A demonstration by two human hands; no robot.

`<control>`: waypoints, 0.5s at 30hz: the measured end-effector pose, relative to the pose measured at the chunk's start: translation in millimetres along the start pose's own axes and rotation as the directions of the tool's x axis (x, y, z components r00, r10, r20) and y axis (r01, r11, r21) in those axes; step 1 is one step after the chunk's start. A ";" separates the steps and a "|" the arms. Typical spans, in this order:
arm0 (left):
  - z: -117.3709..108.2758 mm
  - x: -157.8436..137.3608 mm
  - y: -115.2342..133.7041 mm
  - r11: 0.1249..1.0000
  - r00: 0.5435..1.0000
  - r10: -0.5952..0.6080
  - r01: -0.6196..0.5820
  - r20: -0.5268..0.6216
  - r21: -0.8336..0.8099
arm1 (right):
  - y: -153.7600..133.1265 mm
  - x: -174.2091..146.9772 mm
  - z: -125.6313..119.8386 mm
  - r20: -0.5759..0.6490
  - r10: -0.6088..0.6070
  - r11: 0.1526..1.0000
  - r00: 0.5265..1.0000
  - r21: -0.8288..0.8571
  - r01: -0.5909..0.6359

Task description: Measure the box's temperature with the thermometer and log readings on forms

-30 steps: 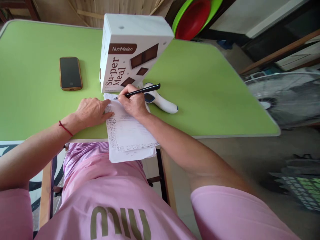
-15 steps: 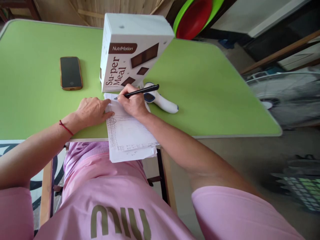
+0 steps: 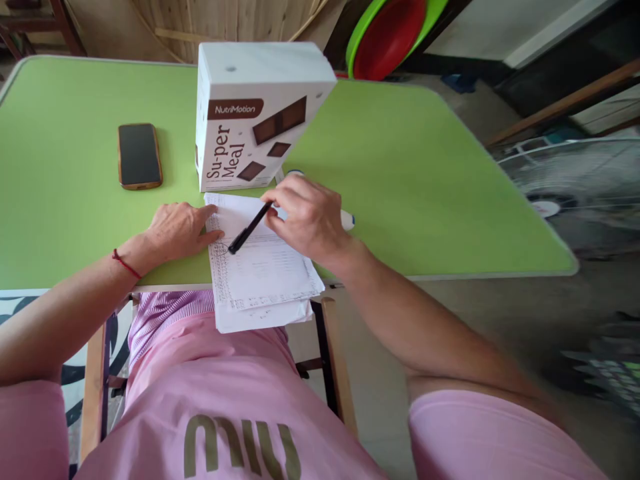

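Observation:
Several sheets of paper (image 3: 265,267), covered in handwriting along the left side, lie at the table's front edge and overhang it. My left hand (image 3: 180,230) rests with fingers apart on the table, its thumb and index finger on the papers' left edge. My right hand (image 3: 307,217) grips a black pen (image 3: 250,228) over the sheets, the pen slanting down to the left. Behind the right hand, a white and blue handheld device (image 3: 347,220) is mostly hidden. A white NutriMotion box (image 3: 267,127) stands upright just beyond the papers.
A phone in a brown case (image 3: 139,155) lies on the green table (image 3: 400,187), left of the box. Red and green basins (image 3: 390,40) are behind the table. A fan (image 3: 575,193) stands to the right, and a wooden chair (image 3: 340,367) is under me.
My right hand has moved right and toward me, and the pen has swung round so that its other end points down-left. My left hand stays at the papers' edge. The view has shifted slightly.

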State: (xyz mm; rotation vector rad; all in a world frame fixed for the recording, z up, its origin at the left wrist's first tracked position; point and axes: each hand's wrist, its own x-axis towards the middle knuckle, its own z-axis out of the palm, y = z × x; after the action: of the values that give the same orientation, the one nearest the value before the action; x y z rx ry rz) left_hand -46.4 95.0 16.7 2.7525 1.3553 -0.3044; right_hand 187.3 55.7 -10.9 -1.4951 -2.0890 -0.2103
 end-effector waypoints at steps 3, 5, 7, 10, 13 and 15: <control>1.5 -0.5 -1.7 1.000 1.000 0.022 -0.022 -0.006 -0.018 | -1.0 -14.7 -1.8 0.091 -0.038 0.995 0.995 -0.086 0.045; 4.1 -1.5 -3.2 0.999 0.999 0.040 -0.040 -0.008 -0.026 | -2.0 -20.8 -1.6 0.112 -0.077 0.990 0.991 -0.113 0.089; 7.5 -3.6 -5.7 0.998 0.998 0.064 -0.065 -0.024 -0.025 | -3.0 -23.9 -1.9 0.111 -0.125 0.981 0.986 -0.132 0.139; 11.7 -7.5 -11.3 0.993 0.991 0.115 -0.117 -0.070 -0.024 | -2.4 -26.5 -4.3 0.105 -0.218 0.966 0.970 -0.119 0.230; 12.0 -9.3 -15.5 0.981 0.977 0.192 -0.195 -0.093 -0.025 | 2.7 -30.1 -8.4 0.071 -0.332 0.940 0.940 -0.051 0.336; 10.1 -8.4 -16.4 0.967 0.963 0.250 -0.253 -0.097 -0.026 | 7.5 -32.8 -10.6 0.028 -0.373 0.928 0.927 0.022 0.373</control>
State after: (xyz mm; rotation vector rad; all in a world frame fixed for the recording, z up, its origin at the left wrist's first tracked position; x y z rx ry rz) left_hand -65.8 97.0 9.1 2.8958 0.9979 -0.1356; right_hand 205.2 26.8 -20.5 -1.0835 -2.3816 -0.3126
